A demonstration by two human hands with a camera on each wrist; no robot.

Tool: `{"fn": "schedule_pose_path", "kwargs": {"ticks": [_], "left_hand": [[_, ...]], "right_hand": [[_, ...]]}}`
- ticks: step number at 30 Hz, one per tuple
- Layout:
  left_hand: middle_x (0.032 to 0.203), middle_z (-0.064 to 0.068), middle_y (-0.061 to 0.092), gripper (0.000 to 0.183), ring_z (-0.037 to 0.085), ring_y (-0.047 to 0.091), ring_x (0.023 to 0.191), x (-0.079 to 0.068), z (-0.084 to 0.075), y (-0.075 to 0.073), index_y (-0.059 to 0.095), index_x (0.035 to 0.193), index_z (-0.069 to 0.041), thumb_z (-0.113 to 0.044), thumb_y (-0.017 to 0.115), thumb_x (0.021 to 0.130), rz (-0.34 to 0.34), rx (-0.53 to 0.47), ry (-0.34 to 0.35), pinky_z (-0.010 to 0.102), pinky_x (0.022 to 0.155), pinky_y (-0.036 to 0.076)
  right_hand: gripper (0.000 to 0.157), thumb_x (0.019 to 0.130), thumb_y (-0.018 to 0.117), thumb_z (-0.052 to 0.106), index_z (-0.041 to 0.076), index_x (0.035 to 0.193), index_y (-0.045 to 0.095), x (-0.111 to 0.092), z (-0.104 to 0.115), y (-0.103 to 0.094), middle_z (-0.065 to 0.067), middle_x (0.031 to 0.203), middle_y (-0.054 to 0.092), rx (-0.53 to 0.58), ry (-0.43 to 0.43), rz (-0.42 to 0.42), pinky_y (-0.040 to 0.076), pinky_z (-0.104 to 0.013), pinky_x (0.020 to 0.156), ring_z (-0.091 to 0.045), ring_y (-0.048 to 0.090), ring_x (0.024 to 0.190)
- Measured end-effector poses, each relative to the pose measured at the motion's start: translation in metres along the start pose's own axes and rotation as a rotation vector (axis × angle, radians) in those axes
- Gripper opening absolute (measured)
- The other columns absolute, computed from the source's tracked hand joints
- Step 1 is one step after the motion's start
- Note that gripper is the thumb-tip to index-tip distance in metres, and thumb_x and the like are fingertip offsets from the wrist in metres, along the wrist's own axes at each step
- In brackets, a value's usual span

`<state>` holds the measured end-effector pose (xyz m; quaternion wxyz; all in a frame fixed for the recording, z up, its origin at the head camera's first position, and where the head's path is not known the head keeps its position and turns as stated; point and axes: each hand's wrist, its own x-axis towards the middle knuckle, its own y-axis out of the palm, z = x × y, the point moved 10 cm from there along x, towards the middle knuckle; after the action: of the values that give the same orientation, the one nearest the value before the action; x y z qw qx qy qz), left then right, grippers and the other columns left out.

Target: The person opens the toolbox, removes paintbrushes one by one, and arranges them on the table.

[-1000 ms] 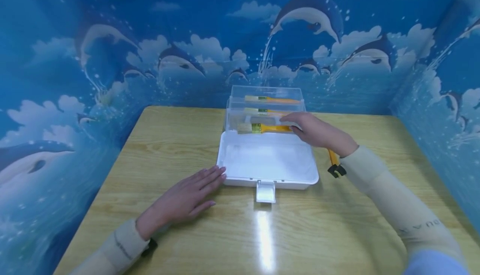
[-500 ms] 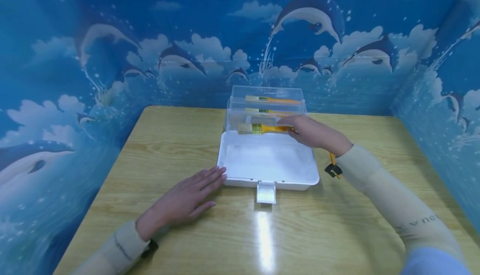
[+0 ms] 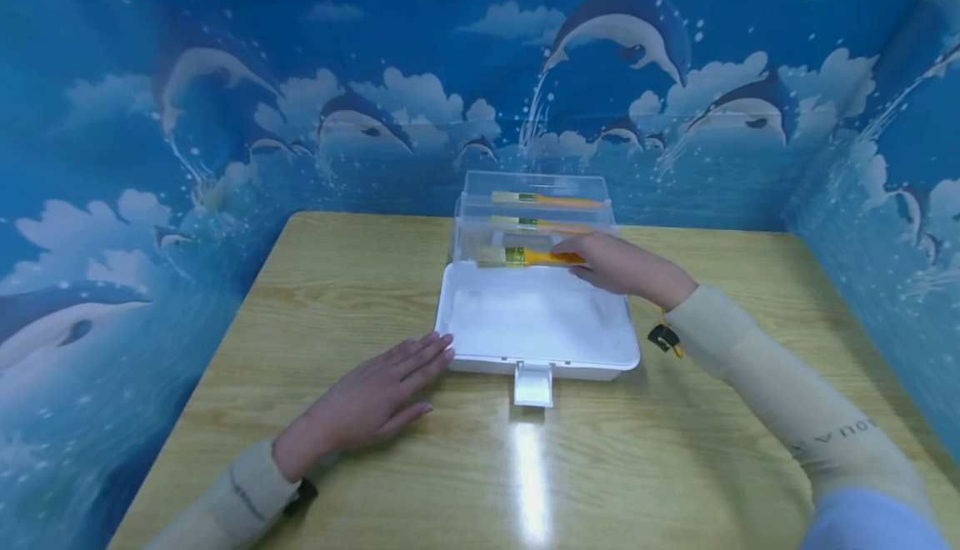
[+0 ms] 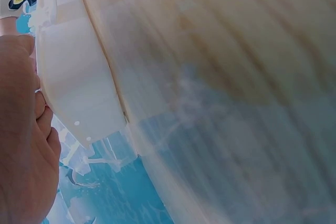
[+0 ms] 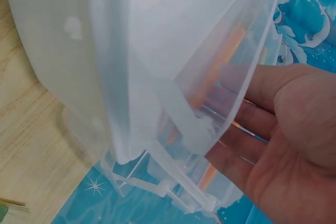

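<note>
A white box (image 3: 536, 317) stands on the table with its trays raised behind it. The fingertips of my left hand (image 3: 375, 387) touch its front left corner, fingers straight, palm down. Several orange-handled paintbrushes lie across the clear trays. My right hand (image 3: 626, 265) is at the right end of the lowest tray. It pinches the handle of the wide paintbrush (image 3: 517, 257), thumb in front and fingers over the top. The handle's end is hidden by the hand. In the right wrist view, fingers (image 5: 254, 129) show partly through the clear tray wall, near an orange handle (image 5: 223, 59).
Above it, thinner paintbrushes lie in the middle tray (image 3: 525, 223) and the top tray (image 3: 543, 199). Another brush (image 5: 14, 207) lies on the table, mostly under my right arm. A latch (image 3: 533, 385) hangs at the box front. A dolphin-print backdrop (image 3: 390, 75) borders the table.
My right hand has moved slightly left and down along the wide paintbrush's handle. The left hand and the brushes in the trays have stayed in place.
</note>
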<state>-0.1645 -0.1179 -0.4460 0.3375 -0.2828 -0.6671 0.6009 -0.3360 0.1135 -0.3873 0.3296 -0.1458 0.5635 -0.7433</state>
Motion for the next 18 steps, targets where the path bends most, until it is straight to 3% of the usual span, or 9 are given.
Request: {"fn": "schedule_pose_path", "kwargs": {"ticks": [18], "left_hand": [[0.172,0.003,0.01,0.068,0.021,0.014,0.157,-0.001,0.001,0.002,0.015,0.164,-0.014,-0.045,0.041,0.108,0.023,0.001,-0.006,0.041,0.128,0.018]], "right_hand": [[0.034,0.096,0.064,-0.003,0.003,0.129,0.068,0.011,0.011,0.001,-0.016,0.123,0.07,-0.098,-0.057,-0.05,0.06,-0.044,0.095,-0.031,0.066,0.113]]}}
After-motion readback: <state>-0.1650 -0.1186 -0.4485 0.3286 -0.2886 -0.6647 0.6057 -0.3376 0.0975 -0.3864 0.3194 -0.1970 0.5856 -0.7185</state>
